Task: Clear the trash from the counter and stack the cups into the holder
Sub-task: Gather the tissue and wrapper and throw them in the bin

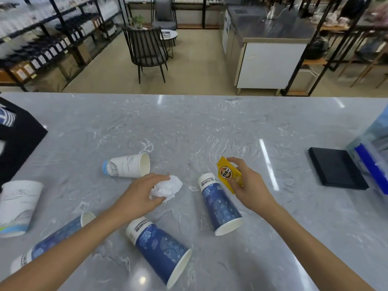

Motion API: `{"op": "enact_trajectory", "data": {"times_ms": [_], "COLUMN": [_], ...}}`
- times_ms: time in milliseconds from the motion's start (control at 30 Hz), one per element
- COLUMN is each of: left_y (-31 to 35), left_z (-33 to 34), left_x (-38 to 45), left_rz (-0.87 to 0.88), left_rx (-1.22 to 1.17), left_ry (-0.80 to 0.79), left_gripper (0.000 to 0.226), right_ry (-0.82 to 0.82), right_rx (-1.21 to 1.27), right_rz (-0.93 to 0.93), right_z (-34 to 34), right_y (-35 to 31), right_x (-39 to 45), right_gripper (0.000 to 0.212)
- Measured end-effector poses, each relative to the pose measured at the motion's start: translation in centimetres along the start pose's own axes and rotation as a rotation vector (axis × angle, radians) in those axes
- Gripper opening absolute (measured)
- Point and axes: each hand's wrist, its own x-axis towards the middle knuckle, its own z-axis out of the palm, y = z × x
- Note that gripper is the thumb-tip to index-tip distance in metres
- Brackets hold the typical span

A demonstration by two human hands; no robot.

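My left hand (139,194) is closed around a crumpled white tissue (168,186) just above the grey marble counter (189,127). My right hand (248,186) pinches a yellow snack wrapper (225,171). Three blue patterned paper cups lie on their sides: one (219,204) beside my right hand, one (161,246) near the front edge, one (56,236) partly hidden under my left forearm. A white cup (128,165) lies on its side beyond my left hand. Another white cup (17,206) stands upside down at the far left.
A flat black box (336,171) lies at the right, next to a clear plastic container with blue contents (371,156). A black object (19,139) sits at the left edge. Chairs, shelves and a steel counter stand beyond the counter.
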Motion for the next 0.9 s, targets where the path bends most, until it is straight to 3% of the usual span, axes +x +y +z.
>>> {"op": "enact_trajectory", "data": {"times_ms": [433, 900], "left_y": [-2.3, -6.5], "left_z": [-4.7, -11.1], "left_x": [-7.5, -23.5], "left_rz": [-0.057, -0.204], "left_rx": [-0.104, -0.156], "left_ry": [0.153, 0.3], "left_gripper": [0.049, 0.044], "right_ry": [-0.056, -0.19], "right_rx": [0.038, 0.025], "right_rz": [-0.214, -0.381], "right_z": [3.5, 13.0], "right_y": [-9.2, -21.4], "right_x": [-2.6, -7.0], "right_gripper": [0.057, 0.055]}}
